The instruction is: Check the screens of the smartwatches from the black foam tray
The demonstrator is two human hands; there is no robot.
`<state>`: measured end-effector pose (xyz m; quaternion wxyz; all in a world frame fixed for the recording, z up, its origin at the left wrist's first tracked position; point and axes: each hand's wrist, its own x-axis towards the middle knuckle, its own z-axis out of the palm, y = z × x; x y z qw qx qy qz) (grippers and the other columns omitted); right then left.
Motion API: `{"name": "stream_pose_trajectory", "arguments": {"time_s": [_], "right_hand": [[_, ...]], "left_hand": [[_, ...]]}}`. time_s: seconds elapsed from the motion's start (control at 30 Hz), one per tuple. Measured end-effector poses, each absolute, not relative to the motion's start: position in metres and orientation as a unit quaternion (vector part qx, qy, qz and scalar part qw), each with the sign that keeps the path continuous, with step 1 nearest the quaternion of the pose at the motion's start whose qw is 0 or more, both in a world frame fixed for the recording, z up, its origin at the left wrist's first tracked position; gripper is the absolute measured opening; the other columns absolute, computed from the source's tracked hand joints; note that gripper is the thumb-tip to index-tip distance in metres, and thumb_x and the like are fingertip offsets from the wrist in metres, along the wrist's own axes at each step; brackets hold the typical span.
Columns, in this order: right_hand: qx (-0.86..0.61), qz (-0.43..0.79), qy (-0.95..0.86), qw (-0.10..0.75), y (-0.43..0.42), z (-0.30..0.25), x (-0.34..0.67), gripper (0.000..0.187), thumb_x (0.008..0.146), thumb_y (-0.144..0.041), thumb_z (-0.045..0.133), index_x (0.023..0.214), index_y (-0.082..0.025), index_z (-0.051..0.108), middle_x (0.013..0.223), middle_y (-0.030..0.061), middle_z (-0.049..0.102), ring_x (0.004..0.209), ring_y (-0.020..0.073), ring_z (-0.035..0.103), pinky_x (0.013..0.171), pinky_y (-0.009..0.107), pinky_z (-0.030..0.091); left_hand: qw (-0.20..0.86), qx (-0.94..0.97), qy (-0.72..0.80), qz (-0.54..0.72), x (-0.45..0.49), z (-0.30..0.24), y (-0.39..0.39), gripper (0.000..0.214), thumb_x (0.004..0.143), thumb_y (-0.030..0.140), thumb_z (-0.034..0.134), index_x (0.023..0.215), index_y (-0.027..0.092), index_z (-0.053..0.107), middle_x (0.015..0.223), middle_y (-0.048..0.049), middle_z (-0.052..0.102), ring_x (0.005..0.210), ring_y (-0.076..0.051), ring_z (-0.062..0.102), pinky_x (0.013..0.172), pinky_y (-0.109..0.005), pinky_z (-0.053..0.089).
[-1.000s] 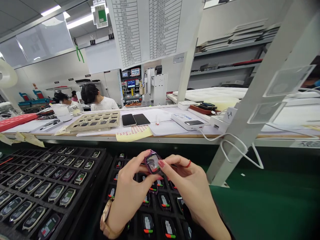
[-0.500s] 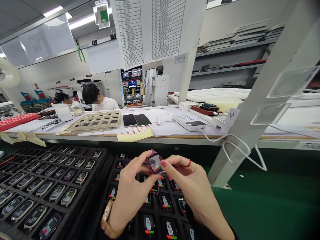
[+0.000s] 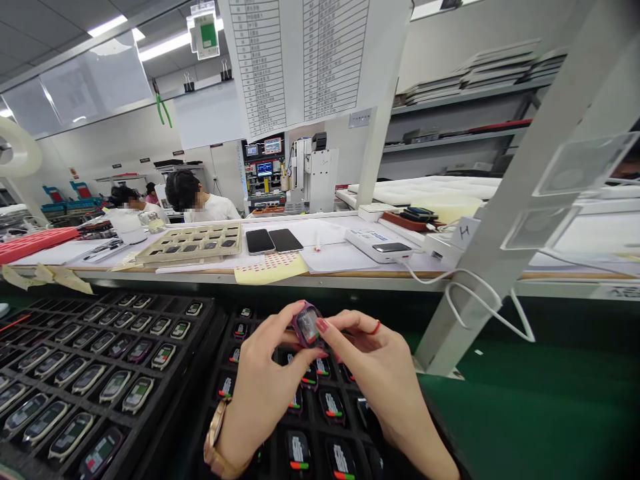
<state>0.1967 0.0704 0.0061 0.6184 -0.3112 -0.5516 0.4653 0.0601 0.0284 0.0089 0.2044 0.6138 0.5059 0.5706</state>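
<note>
A smartwatch body point(image 3: 306, 325) with a purple case and no strap is held up in front of me, above a black tray. My left hand point(image 3: 265, 380) grips its left side and lower edge between fingers and thumb. My right hand point(image 3: 375, 367) is closed at the watch's right side, its thumb lying on the glass; the fingertips behind are hidden. The glass looks shiny, with a grey area and a little red low down. Beneath the hands, the black foam tray point(image 3: 315, 427) holds several watch bodies point(image 3: 332, 404) with white, red and green on their faces.
To the left, another black tray point(image 3: 187, 363) holds rows of watch bodies. On the bench ahead lie a cream compartment tray point(image 3: 193, 244), two phones point(image 3: 273, 241) and a white box point(image 3: 375, 244) with a cable. A slanted white post point(image 3: 500, 220) stands right. Co-workers sit beyond.
The watch has turned slightly in my left hand. My right thumb has shifted a little left across the glass. Both hands stay in about the same place.
</note>
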Motion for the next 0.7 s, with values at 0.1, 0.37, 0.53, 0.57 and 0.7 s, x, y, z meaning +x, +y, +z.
{"name": "stream_pose_trajectory", "arguments": {"time_s": [0.1, 0.37, 0.53, 0.57, 0.7], "right_hand": [[-0.335, 0.435, -0.563, 0.618, 0.069, 0.005, 0.194, 0.029, 0.073, -0.043, 0.082, 0.068, -0.018, 0.07, 0.069, 0.0059, 0.066, 0.058, 0.0193, 0.06, 0.05, 0.026, 0.052], [-0.302, 0.446, -0.618, 0.573, 0.077, 0.0, 0.199, 0.035, 0.086, -0.05, 0.071, 0.098, -0.017, 0.071, 0.076, 0.0045, 0.063, 0.056, 0.016, 0.055, 0.043, 0.021, 0.046], [-0.334, 0.402, -0.612, 0.593, 0.085, -0.002, 0.207, 0.038, 0.091, -0.054, 0.065, 0.098, -0.018, 0.074, 0.078, 0.0059, 0.066, 0.053, 0.0147, 0.052, 0.044, 0.022, 0.047], [-0.342, 0.388, -0.608, 0.602, 0.085, -0.001, 0.209, 0.038, 0.09, -0.054, 0.066, 0.098, -0.018, 0.074, 0.08, 0.0067, 0.067, 0.055, 0.0152, 0.053, 0.045, 0.022, 0.047], [-0.352, 0.362, -0.596, 0.624, 0.082, 0.004, 0.219, 0.038, 0.09, -0.054, 0.066, 0.096, -0.018, 0.074, 0.076, 0.0067, 0.067, 0.053, 0.0155, 0.053, 0.043, 0.022, 0.048]], "left_hand": [[0.204, 0.62, 0.497, 0.572, 0.059, 0.009, 0.028, 0.054, 0.075, 0.009, 0.076, 0.121, 0.035, 0.066, 0.098, 0.0039, 0.074, 0.078, -0.012, 0.07, 0.084, -0.023, 0.055], [0.336, 0.579, 0.473, 0.573, 0.052, 0.012, 0.031, 0.054, 0.072, 0.012, 0.077, 0.121, 0.029, 0.065, 0.092, 0.0014, 0.071, 0.077, -0.013, 0.068, 0.081, -0.025, 0.055], [0.485, 0.539, 0.385, 0.57, 0.041, 0.008, 0.046, 0.057, 0.079, 0.031, 0.076, 0.128, 0.023, 0.05, 0.12, -0.0074, 0.058, 0.089, -0.013, 0.063, 0.076, -0.022, 0.052], [0.489, 0.527, 0.39, 0.576, 0.038, 0.007, 0.049, 0.056, 0.08, 0.036, 0.075, 0.127, 0.023, 0.049, 0.114, -0.0062, 0.058, 0.084, -0.011, 0.06, 0.069, -0.019, 0.05], [0.472, 0.486, 0.444, 0.586, 0.031, 0.001, 0.056, 0.051, 0.083, 0.05, 0.069, 0.121, 0.023, 0.049, 0.078, 0.0056, 0.044, 0.054, -0.005, 0.033, 0.044, -0.017, 0.024]]}}
